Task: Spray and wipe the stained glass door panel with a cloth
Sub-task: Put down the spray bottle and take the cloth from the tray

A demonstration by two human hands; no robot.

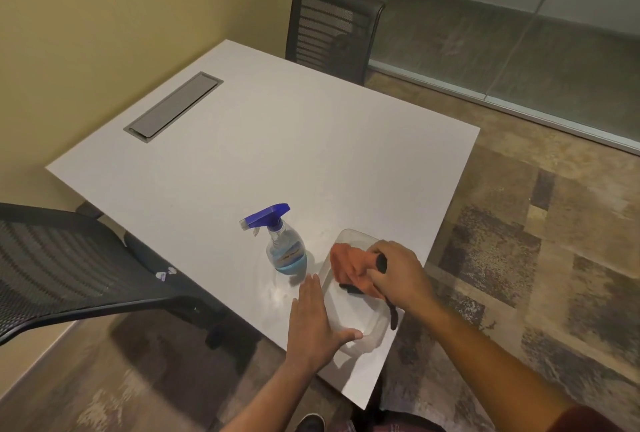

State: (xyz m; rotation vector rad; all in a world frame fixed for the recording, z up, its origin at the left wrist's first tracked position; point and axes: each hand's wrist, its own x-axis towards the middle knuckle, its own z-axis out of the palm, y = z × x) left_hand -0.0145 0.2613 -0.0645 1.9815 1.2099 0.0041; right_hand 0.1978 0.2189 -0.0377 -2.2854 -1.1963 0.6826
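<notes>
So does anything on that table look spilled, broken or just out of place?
Nothing spilled or broken that I can see. The spray bottle stands upright. One oddity: the clear tray sits right at the table corner, near the edge. The right hand grips an orange cloth; the left hand steadies the tray.

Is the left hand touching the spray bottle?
Apart. Head view shows bare white table between left hand fingertips and spray bottle.

The right hand (398,275) covers part of the orange cloth (348,265) and a black object (393,313) beneath it, whose identity stays unclear; both forearms leave the bottom edge.
</notes>
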